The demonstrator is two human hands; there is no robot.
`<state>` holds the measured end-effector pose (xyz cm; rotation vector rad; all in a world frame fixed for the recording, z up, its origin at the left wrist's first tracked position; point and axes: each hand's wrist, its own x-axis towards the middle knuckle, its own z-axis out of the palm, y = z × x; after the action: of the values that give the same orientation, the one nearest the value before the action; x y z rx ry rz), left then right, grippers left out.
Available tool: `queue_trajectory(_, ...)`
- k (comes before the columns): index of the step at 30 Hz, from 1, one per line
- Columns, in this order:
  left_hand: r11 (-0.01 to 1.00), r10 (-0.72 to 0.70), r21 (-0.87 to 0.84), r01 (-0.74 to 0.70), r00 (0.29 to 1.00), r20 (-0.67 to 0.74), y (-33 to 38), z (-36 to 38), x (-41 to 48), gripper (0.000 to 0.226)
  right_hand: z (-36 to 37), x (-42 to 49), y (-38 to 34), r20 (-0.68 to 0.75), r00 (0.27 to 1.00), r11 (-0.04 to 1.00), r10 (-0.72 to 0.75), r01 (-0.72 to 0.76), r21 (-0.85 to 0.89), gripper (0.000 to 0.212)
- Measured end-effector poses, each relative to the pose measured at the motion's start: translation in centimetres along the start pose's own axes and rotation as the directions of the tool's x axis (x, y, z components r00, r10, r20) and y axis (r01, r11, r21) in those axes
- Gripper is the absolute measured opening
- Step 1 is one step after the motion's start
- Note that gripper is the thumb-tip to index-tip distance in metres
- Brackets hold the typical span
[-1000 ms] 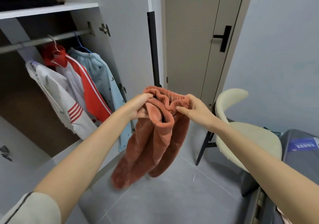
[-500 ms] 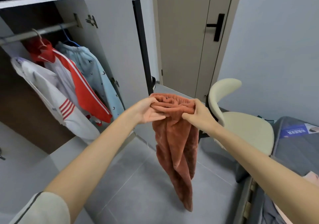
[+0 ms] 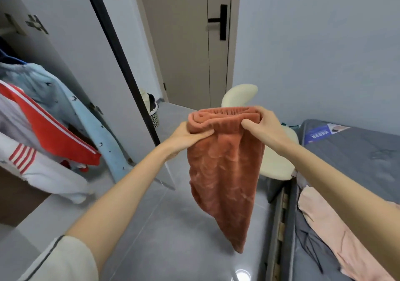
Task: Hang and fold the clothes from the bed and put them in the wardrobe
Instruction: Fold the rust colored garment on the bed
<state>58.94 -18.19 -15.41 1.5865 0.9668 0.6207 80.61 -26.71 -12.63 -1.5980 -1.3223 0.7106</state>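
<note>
You hold the rust-orange fleece trousers (image 3: pixel 225 172) by their gathered elastic waistband, arms extended in front of you, clear of any surface. The legs hang together in one doubled length, narrowing toward the grey tiled floor (image 3: pixel 173 248) without touching it. Your left hand (image 3: pixel 186 137) pinches the waistband's left end, thumb on the near face, fingers out of sight behind the cloth. Your right hand (image 3: pixel 266 127) clamps the right end, thumb on the near face, fingers wrapped over the top edge. Behind the trousers stands a cream chair (image 3: pixel 275 164), partly hidden. To your left the wardrobe door (image 3: pixel 86 60) stands open; inside hang a light blue patterned garment (image 3: pixel 65 99) and a red-and-white striped jacket (image 3: pixel 43 133). To your right lies the bed (image 3: pixel 357 161), its grey mattress showing, with a pale pink garment (image 3: pixel 324 222) on its near edge. A closed door (image 3: pixel 186 53) faces you
</note>
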Motion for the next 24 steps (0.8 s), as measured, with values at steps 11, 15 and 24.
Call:
queue_trajectory(11, 0.929, 0.221, 0.245, -0.279, 0.945, 0.239, 1.8, 7.9, 5.9, 0.032, -6.6, -3.2, 5.4, -0.291, 0.935, 0.977, 0.203, -0.211, 0.004, 0.031)
queue_trajectory(15, 0.926, 0.221, 0.220, -0.307, 0.913, 0.342, 2.3, 9.2, 7.3, 0.024, -6.7, -5.8, 6.6, -0.301, 0.868, 0.906, 0.395, -0.312, 0.287, 0.044)
queue_trajectory(24, 0.893, 0.322, 0.016, -0.449, 0.665, 0.674, 1.3, 11.3, 5.6, 0.028, -1.0, -15.7, 4.0, -0.576, 0.612, 0.832, 0.542, -0.294, 0.471, 0.008)
